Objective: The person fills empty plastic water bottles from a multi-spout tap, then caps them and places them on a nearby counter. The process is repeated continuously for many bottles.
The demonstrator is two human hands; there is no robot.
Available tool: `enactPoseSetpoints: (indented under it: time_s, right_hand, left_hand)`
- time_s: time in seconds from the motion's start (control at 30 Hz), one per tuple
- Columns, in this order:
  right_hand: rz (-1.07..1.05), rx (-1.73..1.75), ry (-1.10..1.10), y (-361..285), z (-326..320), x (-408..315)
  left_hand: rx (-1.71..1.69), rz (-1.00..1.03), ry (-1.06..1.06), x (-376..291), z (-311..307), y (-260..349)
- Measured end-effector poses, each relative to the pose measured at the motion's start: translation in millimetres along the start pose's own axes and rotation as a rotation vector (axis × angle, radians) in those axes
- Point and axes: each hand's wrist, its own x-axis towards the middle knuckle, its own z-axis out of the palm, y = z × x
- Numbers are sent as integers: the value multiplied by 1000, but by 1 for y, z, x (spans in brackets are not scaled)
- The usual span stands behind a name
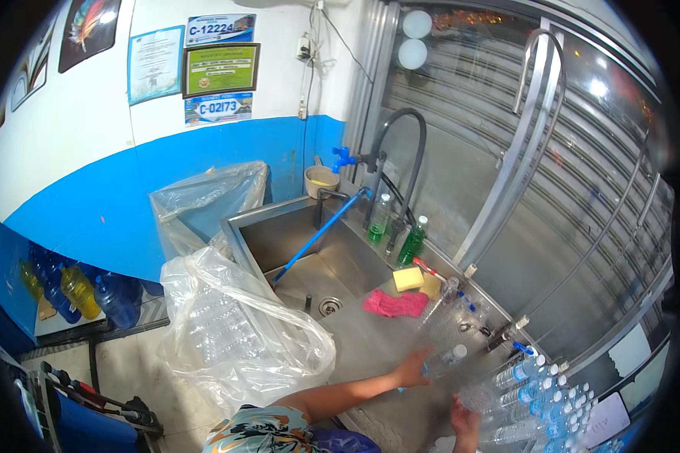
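My left hand (412,369) reaches over the steel counter, its fingers at the base end of a clear plastic bottle with a white cap (449,360); whether they grip it is blurred. Lower right, my right hand (464,419) has its fingertips against a clear plastic bottle (477,397). Beside it stand rows of capped water bottles (522,392) with blue labels. Beyond my left hand lie a pink cloth (395,304), a yellow sponge (408,279) and another clear bottle (442,297).
A steel sink (340,266) with a blue-handled tool (317,238) across it lies ahead. Two bottles of green liquid (412,243) stand behind it, near a black curved faucet (422,147). A large clear plastic bag (232,328) of bottles is at the left. Valves line the counter's back edge.
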Motion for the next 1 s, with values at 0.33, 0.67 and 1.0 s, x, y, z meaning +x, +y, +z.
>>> enactPoseSetpoints:
  time_s: [0.33, 0.67, 1.0]
  right_hand:
    - [-925, -1842, 749, 9, 123, -35]
    - [-1098, -1822, 851, 34, 138, -9]
    - [-1038, -1678, 504, 108, 159, -39]
  left_hand:
    - [-109, -171, -22, -13, -15, 10]
    - [-647, -301, 16, -33, -35, 37]
    - [-772, -229, 3, -39, -38, 66]
